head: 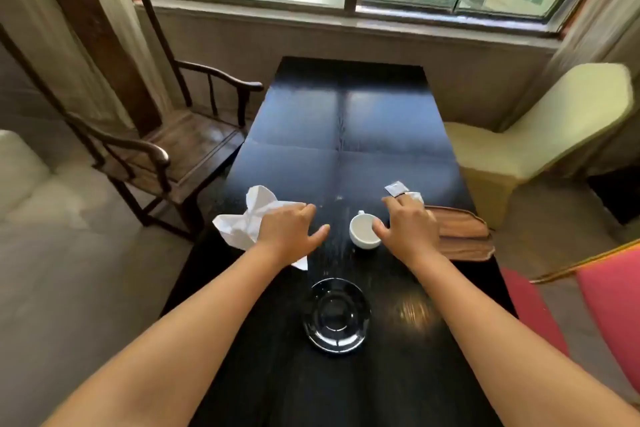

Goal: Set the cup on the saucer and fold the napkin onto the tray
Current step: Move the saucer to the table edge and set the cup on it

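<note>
A white cup stands upright on the dark table, just left of my right hand. That hand hovers with spread fingers, its thumb beside the cup's rim, holding nothing. A black glossy saucer lies nearer to me, bare. A crumpled white napkin lies at the table's left edge; my left hand rests flat over its right part with fingers apart. A brown wooden tray sits at the right edge, partly hidden behind my right hand.
A small white packet and a scrap of white paper lie beyond my right hand. A wooden armchair stands left of the table, a pale chair right, a pink seat near right.
</note>
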Demonstrator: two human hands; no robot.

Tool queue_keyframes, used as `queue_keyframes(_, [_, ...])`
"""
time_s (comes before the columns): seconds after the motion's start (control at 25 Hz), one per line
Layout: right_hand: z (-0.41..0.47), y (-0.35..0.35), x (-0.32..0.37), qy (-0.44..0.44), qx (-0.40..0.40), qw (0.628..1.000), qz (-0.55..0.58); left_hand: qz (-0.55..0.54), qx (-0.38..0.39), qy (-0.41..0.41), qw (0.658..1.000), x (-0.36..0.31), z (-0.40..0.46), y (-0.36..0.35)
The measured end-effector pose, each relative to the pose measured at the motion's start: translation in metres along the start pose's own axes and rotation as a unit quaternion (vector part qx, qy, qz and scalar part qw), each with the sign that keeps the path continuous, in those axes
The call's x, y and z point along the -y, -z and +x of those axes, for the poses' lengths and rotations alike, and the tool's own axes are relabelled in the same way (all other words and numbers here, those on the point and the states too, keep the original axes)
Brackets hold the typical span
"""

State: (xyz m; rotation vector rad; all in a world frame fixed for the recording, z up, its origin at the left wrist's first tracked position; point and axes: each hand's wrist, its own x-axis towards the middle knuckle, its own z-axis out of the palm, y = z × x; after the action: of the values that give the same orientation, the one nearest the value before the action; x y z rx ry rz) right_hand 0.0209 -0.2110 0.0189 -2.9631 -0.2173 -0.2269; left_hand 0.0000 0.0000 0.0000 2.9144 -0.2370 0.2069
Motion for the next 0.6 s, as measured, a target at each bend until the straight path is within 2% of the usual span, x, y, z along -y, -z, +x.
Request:
queue_keyframes(0.24, [-0.045, -0.092, -0.019, -0.022, 0.158, 0.987, 0.001, -0.004, 0.121, 0.056, 0.991, 0.005, -0.05, -0.089])
queue_keyframes(0.44, [-0.068, -0.144, -0.033, -0.028, 0.235, 0.971, 0.02, 0.015, 0.216, 0.099, 0.971, -0.002, -0.072, -0.141])
queue_keyframes(0.6, [-0.079, -0.168, -0.038, -0.014, 0.277, 0.961, 0.02, 0.0, 0.261, 0.133, 0.956, -0.009, -0.077, -0.158])
